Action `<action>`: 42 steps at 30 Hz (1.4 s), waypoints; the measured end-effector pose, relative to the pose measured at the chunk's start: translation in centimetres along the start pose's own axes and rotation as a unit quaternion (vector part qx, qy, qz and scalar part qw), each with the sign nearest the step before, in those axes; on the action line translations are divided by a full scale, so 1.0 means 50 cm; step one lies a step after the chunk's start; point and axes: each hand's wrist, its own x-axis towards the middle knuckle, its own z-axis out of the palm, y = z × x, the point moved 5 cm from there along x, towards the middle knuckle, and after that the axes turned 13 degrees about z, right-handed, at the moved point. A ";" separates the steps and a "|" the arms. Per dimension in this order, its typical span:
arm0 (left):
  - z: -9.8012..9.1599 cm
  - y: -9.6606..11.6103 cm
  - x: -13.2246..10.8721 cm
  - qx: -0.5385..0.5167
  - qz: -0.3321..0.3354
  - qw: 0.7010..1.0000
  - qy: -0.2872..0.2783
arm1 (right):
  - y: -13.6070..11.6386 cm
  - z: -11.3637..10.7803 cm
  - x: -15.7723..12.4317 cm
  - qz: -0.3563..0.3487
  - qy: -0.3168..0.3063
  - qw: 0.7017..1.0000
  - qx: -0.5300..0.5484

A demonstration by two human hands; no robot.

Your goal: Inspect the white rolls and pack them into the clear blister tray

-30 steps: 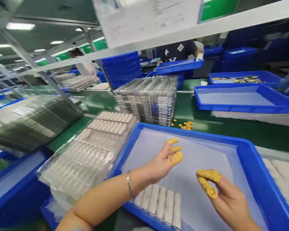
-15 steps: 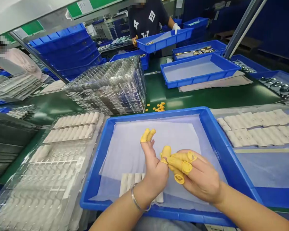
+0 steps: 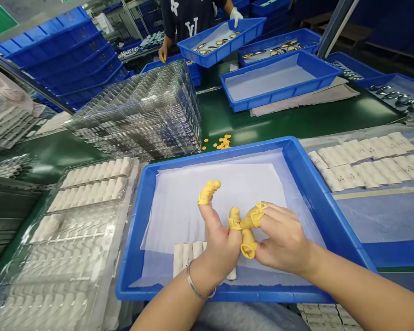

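Note:
My left hand (image 3: 221,239) hovers over a blue tray (image 3: 307,193) lined with white paper; its fingers point up, each tip in a yellow finger cot. My right hand (image 3: 279,239) meets it from the right and pinches the yellow finger cot (image 3: 234,219) on one left finger between thumb and forefinger. A short row of white cylindrical pieces (image 3: 188,255) lies in the tray below my left wrist, partly hidden by the hand.
Clear blister trays with white pieces (image 3: 89,184) sit at left, more white pieces (image 3: 365,161) at right. A stack of clear trays (image 3: 141,115) and loose yellow cots (image 3: 219,142) lie behind. Further blue trays (image 3: 276,80) and a person stand across the green belt.
My hands, apart a second ago, have come together over the tray. My right fingers now grip a cot on my left finger. My view has tilted down.

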 end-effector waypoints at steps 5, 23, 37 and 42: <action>-0.001 -0.001 0.010 -0.048 -0.021 0.998 -0.028 | 0.019 -0.017 0.016 0.093 -0.045 0.988 0.113; -0.002 -0.013 0.034 -0.191 -0.015 0.979 -0.067 | 0.035 -0.008 0.008 0.220 -0.135 0.925 0.280; 0.000 -0.033 0.049 -0.363 -0.194 0.911 0.010 | 0.047 -0.015 0.009 0.180 -0.077 0.961 0.195; 0.030 -0.019 0.029 -0.455 -0.339 0.822 -0.054 | 0.041 -0.009 0.009 0.146 -0.097 0.968 0.178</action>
